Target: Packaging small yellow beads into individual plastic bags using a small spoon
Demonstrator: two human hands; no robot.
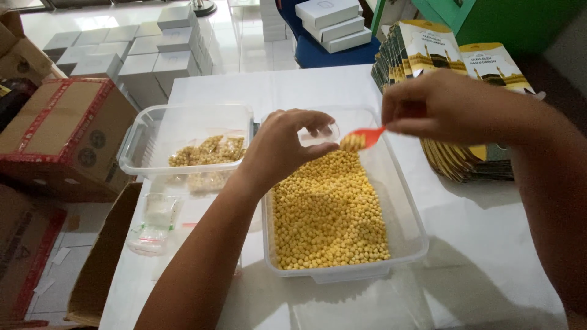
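Head cam: left hand (282, 148) pinches a small clear bag (319, 135) open over the tub (408, 235) of yellow beans (327, 211). Right hand (441, 107) grips an orange scoop (362, 138) w/ beans, tip right at the bag. Filled bags (208, 151) sit in 2nd tub (137, 137), left.

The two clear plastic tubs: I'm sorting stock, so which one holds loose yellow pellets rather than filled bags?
The right tub, under both hands, holds loose pellets. The left tub holds small filled bags.
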